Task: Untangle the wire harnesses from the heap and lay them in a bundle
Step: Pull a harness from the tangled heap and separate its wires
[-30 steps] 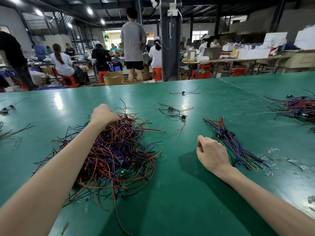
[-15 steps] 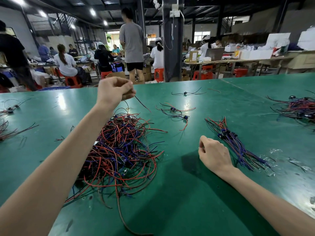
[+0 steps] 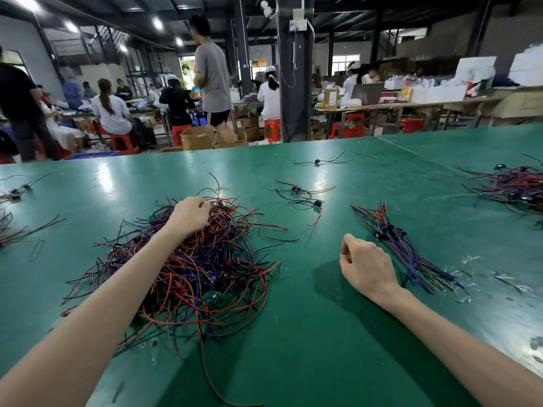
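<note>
Left hand (image 3: 191, 214) down on the far crown of the heap (image 3: 205, 274), fingers curled round a few red and blue strands. Right hand (image 3: 367, 265) resting on the table (image 3: 323, 333) to the right, balled into a fist, thumb against forefinger, nothing visible inside.

Just beyond and right of that fist, the bundle (image 3: 405, 248) of harnesses, laid slantwise, black connectors gathered toward its far end, blue and red tails fanning toward the near right. Heap left of centre, a loose tangle of red, blue and black wire on glossy green tabletop, ceiling lights mirrored in the sheen.

Farther out, two loose harnesses (image 3: 299, 195) and a lone harness (image 3: 318, 161) beyond; another pile (image 3: 517, 186) at the far right edge; stray wires (image 3: 11, 230) at the left edge; scraps of clear plastic (image 3: 470, 258) right of the bundle.

Past the table's far edge, a workshop: dark pillar (image 3: 295, 83) with a socket box, standing person in a grey shirt (image 3: 213, 77), seated workers on red stools (image 3: 271, 129), cardboard boxes (image 3: 197, 138), cluttered workbench (image 3: 411, 104) to the right.
</note>
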